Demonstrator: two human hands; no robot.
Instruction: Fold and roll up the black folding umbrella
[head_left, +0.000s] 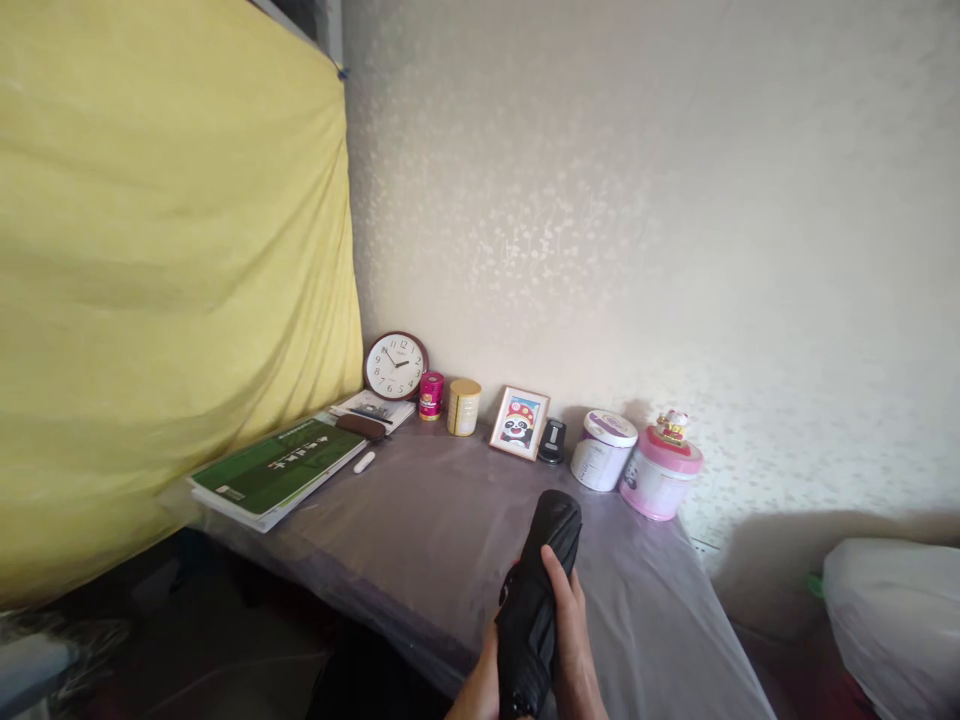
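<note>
A folded black umbrella (531, 610) is held above the near part of the table, its rounded end tilted away from me. My right hand (574, 630) wraps its right side, thumb lying along the fabric. On the opposite side, my left hand (480, 680) grips lower down; most of its fingers are hidden behind the umbrella. Beyond the umbrella, a framed panda picture (519, 424) leans near the wall, with a black stapler-like object (553, 441) beside it.
The cloth-covered table (435, 510) bears a green book (285, 465), brown case (361, 427), white stick-like item (364, 462), clock (396, 366), pink can (431, 396), yellow-lidded can (463, 408), white tub (604, 452), and pink tub (660, 480) topped by a cat figurine (672, 428). A yellow curtain (172, 270) hangs left.
</note>
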